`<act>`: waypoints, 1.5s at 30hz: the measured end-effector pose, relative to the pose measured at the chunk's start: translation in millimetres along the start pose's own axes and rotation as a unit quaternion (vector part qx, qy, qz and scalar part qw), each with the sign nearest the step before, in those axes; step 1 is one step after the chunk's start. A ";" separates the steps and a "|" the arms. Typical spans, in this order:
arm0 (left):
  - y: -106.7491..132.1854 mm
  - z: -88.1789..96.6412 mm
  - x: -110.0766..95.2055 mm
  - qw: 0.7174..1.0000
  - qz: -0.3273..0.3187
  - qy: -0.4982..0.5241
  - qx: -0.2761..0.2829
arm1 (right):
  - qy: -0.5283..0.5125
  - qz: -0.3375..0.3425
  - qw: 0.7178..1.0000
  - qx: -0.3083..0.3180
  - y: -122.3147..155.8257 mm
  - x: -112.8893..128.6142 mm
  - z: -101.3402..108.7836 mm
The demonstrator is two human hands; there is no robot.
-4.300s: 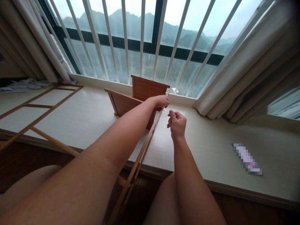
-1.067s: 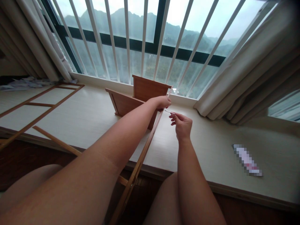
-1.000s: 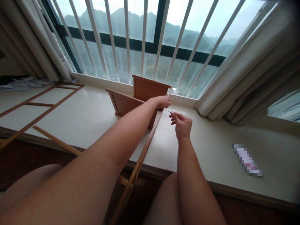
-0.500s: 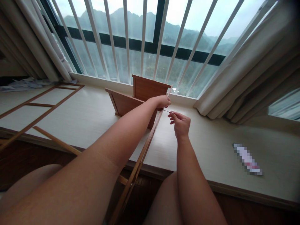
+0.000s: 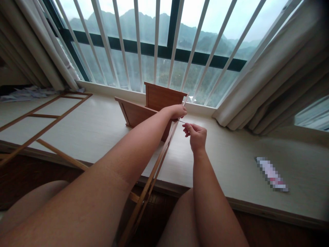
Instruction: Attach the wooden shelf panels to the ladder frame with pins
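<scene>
My left hand (image 5: 179, 111) is closed around the far end of a long wooden frame (image 5: 159, 159), where its rail meets the brown panels. My right hand (image 5: 197, 136) pinches a thin metal rod (image 5: 182, 121), whose far tip touches the rail's outer side just below my left hand. Whether that tip sits in a hole is too small to tell. One wooden panel (image 5: 164, 97) stands upright near the window, and a second wooden panel (image 5: 136, 111) tilts in front of it. My left forearm hides part of the panels and their joint with the frame.
A second ladder-like wooden frame (image 5: 58, 116) lies on the pale ledge (image 5: 102, 113) to the left. A blurred-out flat object (image 5: 271, 174) lies at the right. Window bars (image 5: 156, 44) stand behind, with curtains (image 5: 259, 75) at both sides. White papers (image 5: 28, 92) lie far left.
My right hand has shifted slightly left toward the rail, and less of the metal rod shows. The lower part of the frame has shifted slightly. My left hand keeps its hold.
</scene>
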State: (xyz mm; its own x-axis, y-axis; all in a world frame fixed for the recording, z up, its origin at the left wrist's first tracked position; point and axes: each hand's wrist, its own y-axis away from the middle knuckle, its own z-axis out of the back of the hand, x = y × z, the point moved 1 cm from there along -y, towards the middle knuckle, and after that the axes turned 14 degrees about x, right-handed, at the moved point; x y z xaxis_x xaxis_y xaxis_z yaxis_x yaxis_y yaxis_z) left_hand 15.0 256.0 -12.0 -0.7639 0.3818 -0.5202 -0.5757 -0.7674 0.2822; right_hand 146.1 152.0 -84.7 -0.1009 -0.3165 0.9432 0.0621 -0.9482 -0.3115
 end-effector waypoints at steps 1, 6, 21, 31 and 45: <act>-0.2 0.1 0.1 1.000 -0.001 -0.001 0.000 | -0.014 0.000 1.000 0.001 -0.5 0.1 -1.0; -2.9 -0.1 1.0 1.000 -0.005 -0.016 0.001 | -0.106 -0.010 0.994 0.023 -1.8 1.8 -7.0; -0.8 0.8 -0.9 1.000 -0.004 -0.015 0.003 | -0.145 -0.022 0.989 0.018 -1.5 -0.1 -6.9; -2.5 0.3 2.0 1.000 -0.008 -0.012 0.005 | 0.043 0.016 0.998 0.035 2.9 -4.0 3.3; 5.0 0.5 -4.7 1.000 0.011 -0.010 0.005 | 0.141 0.068 0.987 0.037 1.1 -11.1 5.0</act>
State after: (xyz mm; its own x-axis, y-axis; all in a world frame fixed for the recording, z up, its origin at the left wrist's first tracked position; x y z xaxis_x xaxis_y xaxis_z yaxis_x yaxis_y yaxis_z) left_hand 15.6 250.6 -7.8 -0.7817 0.3756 -0.4979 -0.5620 -0.7703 0.3014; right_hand 152.2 154.7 -94.9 -0.3581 -0.4452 0.8207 0.1653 -0.8953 -0.4136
